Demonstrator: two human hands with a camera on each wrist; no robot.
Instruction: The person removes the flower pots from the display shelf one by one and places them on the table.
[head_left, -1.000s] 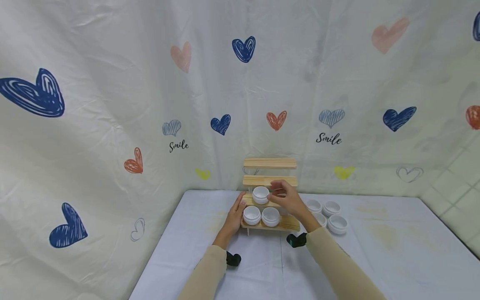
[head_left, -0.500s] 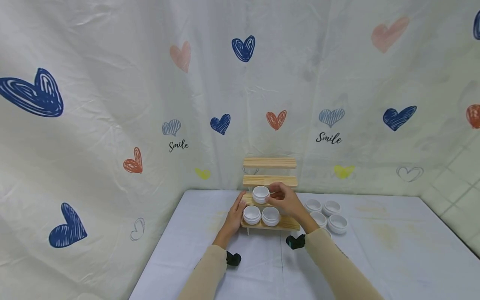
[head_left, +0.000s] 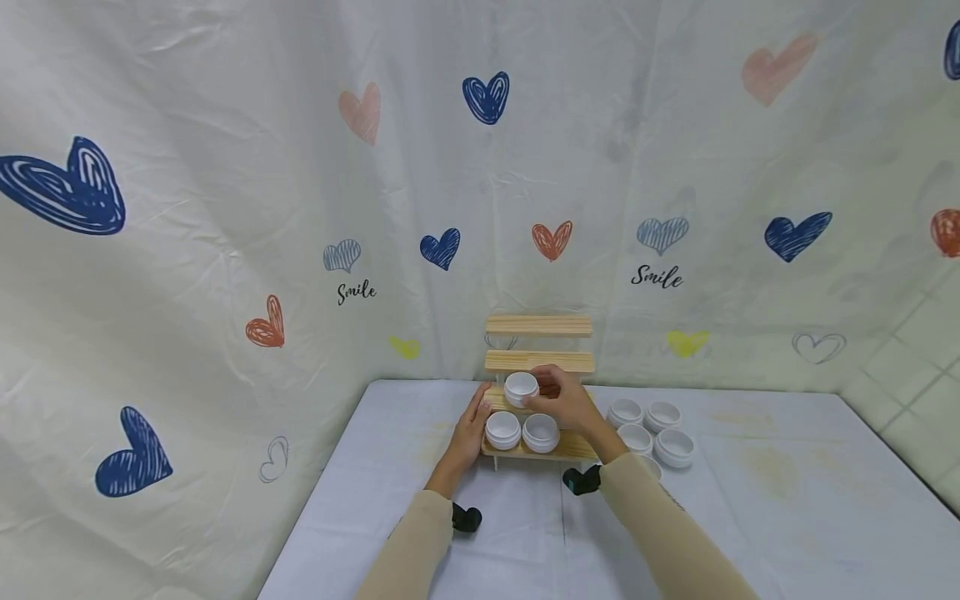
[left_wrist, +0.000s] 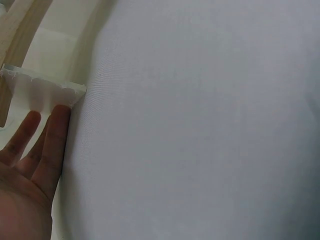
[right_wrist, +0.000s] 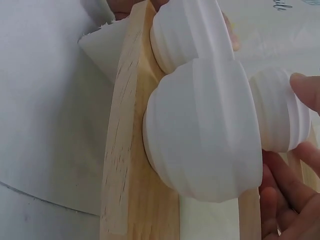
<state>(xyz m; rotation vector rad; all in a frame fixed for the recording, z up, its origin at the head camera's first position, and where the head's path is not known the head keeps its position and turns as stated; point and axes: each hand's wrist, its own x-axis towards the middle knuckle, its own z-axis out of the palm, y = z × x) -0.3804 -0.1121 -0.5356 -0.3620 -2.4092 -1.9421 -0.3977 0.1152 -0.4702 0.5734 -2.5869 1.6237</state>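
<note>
A stepped wooden stand [head_left: 538, 326] has pale plank shelves and a whitish side panel [left_wrist: 42, 90]. On its second step from the bottom sits a small white bowl [head_left: 521, 387], which my right hand [head_left: 564, 402] pinches from the right. The right wrist view shows the thumb and a finger on that bowl's wall. Two similar white bowls stand side by side on the lowest step, one on the left [head_left: 502, 429] and one on the right [head_left: 541, 432]. My left hand [head_left: 467, 433] rests against the stand's left side, its fingers nearly straight along the panel in the left wrist view.
Several more white bowls [head_left: 675, 448] are grouped on the table right of the stand, partly behind the right forearm. A white cloth [head_left: 787, 500] covers the table. Directly behind the stand hangs a curtain [head_left: 495, 183] printed with hearts.
My right hand has come in slightly leftward, and its spread fingers have closed in on the bowl on the second step. The left hand and the bowls look unmoved.
</note>
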